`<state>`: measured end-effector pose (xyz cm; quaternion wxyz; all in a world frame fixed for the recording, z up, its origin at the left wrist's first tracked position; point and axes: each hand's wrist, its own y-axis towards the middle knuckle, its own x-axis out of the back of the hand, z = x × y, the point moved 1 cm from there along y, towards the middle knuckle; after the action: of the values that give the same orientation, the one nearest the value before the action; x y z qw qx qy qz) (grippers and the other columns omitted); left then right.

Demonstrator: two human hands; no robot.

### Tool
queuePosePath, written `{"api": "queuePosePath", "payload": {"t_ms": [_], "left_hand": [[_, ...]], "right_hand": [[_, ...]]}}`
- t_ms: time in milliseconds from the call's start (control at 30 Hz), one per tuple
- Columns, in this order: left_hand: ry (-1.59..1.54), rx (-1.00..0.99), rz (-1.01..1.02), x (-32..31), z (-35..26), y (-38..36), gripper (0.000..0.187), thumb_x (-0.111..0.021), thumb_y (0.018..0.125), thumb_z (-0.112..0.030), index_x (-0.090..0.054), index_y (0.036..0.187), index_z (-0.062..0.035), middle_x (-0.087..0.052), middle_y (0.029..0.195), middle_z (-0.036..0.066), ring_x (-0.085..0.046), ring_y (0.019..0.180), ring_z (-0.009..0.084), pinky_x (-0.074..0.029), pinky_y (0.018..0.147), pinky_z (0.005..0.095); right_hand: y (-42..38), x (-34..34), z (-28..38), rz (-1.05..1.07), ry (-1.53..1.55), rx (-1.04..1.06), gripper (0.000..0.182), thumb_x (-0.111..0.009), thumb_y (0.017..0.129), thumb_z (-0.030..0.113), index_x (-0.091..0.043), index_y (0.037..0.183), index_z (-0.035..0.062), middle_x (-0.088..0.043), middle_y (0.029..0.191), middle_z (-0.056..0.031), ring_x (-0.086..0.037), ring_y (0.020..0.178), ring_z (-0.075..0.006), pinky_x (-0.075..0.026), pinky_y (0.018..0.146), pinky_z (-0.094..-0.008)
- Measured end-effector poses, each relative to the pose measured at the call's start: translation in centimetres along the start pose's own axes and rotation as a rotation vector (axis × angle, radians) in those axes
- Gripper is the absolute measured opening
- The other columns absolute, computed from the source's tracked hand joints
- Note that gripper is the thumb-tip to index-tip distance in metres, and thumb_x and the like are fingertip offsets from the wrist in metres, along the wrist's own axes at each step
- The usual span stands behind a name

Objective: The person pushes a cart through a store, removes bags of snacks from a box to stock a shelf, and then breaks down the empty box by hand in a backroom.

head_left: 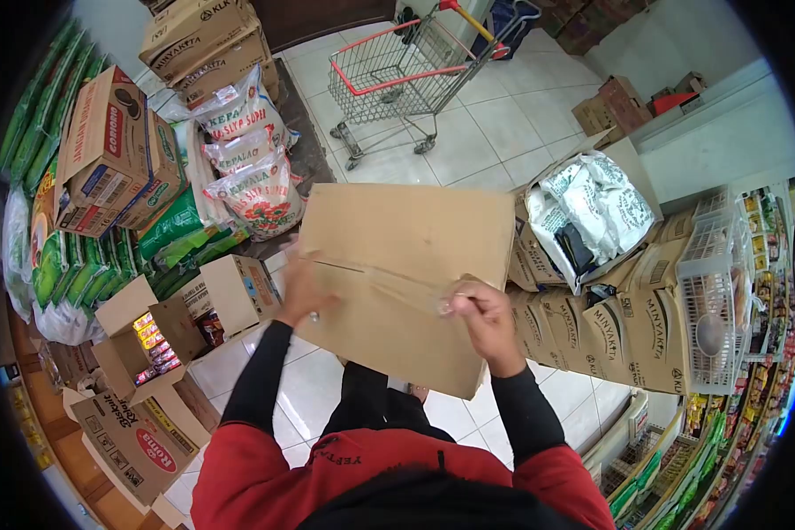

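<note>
Pale floor tiles (490, 137) ran through a packed storeroom in the head view, with stock piled along both sides. Near the top, a wire shopping cart (397, 79) with red trim stood on the floor.

Right in front of the person, just above the dark trousers (362, 389), was a large brown cardboard box (415, 221), its broad face turned up to the camera. What bore its weight could not be told. Clear tape (393, 287) stretched across that face, from near a short dark slit at the left to the right hand (484, 325), whose thumb and fingertips were pinched together on the tape's end. The left hand (302, 293) was at the box's left side, thumb and fingers spread; blur hid how firmly they pressed.

On the left were white sacks (261, 190) lettered KEPALA, and lower down an open carton (119, 314) with small red and yellow packets (155, 346) inside. Below it sat another carton (124, 437) with a red Roma label. Over on the right, an open box held silvery white packs (592, 199), near a row of MINYAKITA cartons (605, 340). Beside those was a white plastic basket (711, 300).
</note>
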<state>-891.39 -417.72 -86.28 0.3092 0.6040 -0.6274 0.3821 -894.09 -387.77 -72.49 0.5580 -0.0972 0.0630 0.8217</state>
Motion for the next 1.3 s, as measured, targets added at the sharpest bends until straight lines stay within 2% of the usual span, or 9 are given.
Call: {"api": "queuePosePath", "payload": {"t_ms": [100,267,467,567,633,700,867,1033,1300], "left_hand": [[-0.545,-0.318,0.041,-2.9,-8.7,-0.3,0.110,-0.080,0.046,-0.051,-0.028,0.135,-0.0105,-0.014,0.144,0.018,-0.010,0.134,0.0375,-0.016,0.102,0.0589],[-0.237,-0.118,0.029,-6.3,-7.8,-0.7,0.118,-0.077,0.040,-0.058,-0.026,0.136,-0.0118,-0.016,0.144,0.013,-0.009,0.134,0.0350,-0.013,0.093,0.0703],[-0.134,-0.114,0.176,-5.4,-11.8,-1.4,0.122,-0.078,0.039,-0.060,-0.023,0.137,-0.0121,-0.015,0.145,0.012,-0.008,0.134,0.0363,-0.013,0.092,0.0715],[-0.263,-0.165,0.235,-5.7,-12.2,-1.7,0.125,-0.078,0.040,-0.061,-0.021,0.138,-0.0102,-0.015,0.144,0.015,-0.008,0.134,0.0369,-0.014,0.096,0.0680],[-0.588,-0.126,0.089,-6.7,-11.2,-1.4,0.126,-0.077,0.041,-0.063,-0.019,0.138,-0.0060,-0.016,0.143,0.019,-0.011,0.133,0.0381,-0.016,0.099,0.0624],[-0.482,-0.136,0.152,-6.4,-10.5,-1.7,0.127,-0.077,0.042,-0.063,-0.018,0.138,-0.0042,-0.017,0.142,0.020,-0.013,0.132,0.0386,-0.018,0.100,0.0594],[-0.475,-0.117,0.164,-7.6,-11.7,-1.9,0.128,-0.076,0.047,-0.062,-0.013,0.137,0.0024,-0.019,0.139,0.024,-0.016,0.130,0.0400,-0.022,0.103,0.0500],[-0.492,0.131,-0.091,-10.5,-14.3,-3.0,0.129,-0.078,0.051,-0.057,-0.004,0.135,0.0081,-0.012,0.140,0.026,-0.018,0.130,0.0389,-0.023,0.105,0.0394],[-0.561,0.184,-0.086,-10.3,-9.7,-1.7,0.082,-0.081,0.054,-0.034,-0.036,0.114,0.0008,-0.036,0.115,0.018,-0.041,0.107,0.0323,-0.038,0.089,0.0376]], "right_hand": [[2.2,-4.5,1.5,0.189,-0.216,-0.019,0.016,-0.055,0.086,0.012,-0.054,0.075,-0.0001,-0.056,0.077,-0.0068,-0.052,0.068,-0.0120,-0.042,0.063,-0.0232],[3.2,-7.7,16.4,0.418,-0.073,0.531,0.015,-0.056,0.085,0.012,-0.054,0.074,0.0029,-0.054,0.077,-0.0059,-0.052,0.069,-0.0132,-0.042,0.062,-0.0235],[4.9,-7.0,19.4,0.060,-0.320,0.318,0.016,-0.054,0.085,0.015,-0.055,0.077,0.0008,-0.055,0.074,-0.0070,-0.051,0.060,-0.0108,-0.042,0.057,-0.0240],[1.6,-8.4,27.6,0.208,-0.254,0.580,0.017,-0.055,0.087,0.016,-0.050,0.096,0.0022,-0.053,0.081,-0.0036,-0.049,0.067,-0.0104,-0.044,0.058,-0.0242],[3.0,-7.4,25.3,-0.083,-0.532,0.742,0.013,-0.051,0.088,0.007,-0.055,0.079,-0.0002,-0.055,0.077,-0.0058,-0.052,0.064,-0.0108,-0.042,0.061,-0.0227],[3.8,-7.7,24.5,0.046,-0.356,0.445,0.014,-0.051,0.088,0.008,-0.052,0.076,0.0003,-0.055,0.078,-0.0076,-0.052,0.066,-0.0106,-0.043,0.060,-0.0230],[2.4,-10.6,26.6,0.078,-0.384,0.847,0.019,-0.045,0.091,0.020,-0.050,0.084,0.0033,-0.047,0.075,-0.0056,-0.039,0.062,-0.0091,-0.036,0.052,-0.0191],[2.8,-12.0,27.0,0.207,-0.310,0.563,0.022,-0.043,0.093,0.023,-0.047,0.083,0.0036,-0.050,0.082,-0.0075,-0.037,0.061,-0.0076,-0.031,0.054,-0.0178],[3.2,-9.6,27.4,0.138,-0.148,0.577,0.023,-0.042,0.094,0.022,-0.044,0.082,0.0030,-0.046,0.087,-0.0055,-0.032,0.068,-0.0084,-0.031,0.059,-0.0177]]}}
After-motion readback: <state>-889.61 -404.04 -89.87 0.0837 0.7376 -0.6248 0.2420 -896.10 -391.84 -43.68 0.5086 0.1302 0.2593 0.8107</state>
